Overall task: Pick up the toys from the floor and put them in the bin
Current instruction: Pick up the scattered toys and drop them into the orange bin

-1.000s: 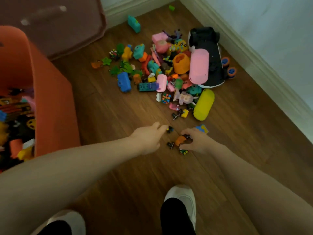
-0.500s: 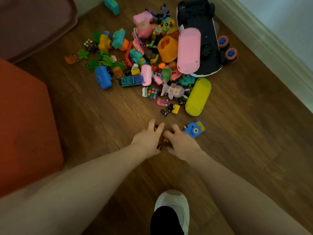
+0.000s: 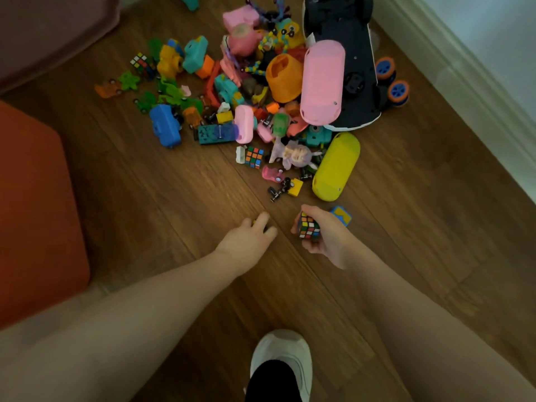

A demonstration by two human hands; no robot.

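1. Head view: the right hand (image 3: 324, 236) curls its fingers round a puzzle cube (image 3: 309, 226), just below the yellow capsule (image 3: 336, 166).
2. The left hand (image 3: 246, 242), left of the capsule, fingers curled over something small; grip unclear.
3. The orange bin (image 3: 37, 204) sits far left.

A single head-worn wide-angle camera looks steeply down at the wooden floor (image 3: 179, 198), forearms near, the toy pile (image 3: 261, 91) farther ahead.
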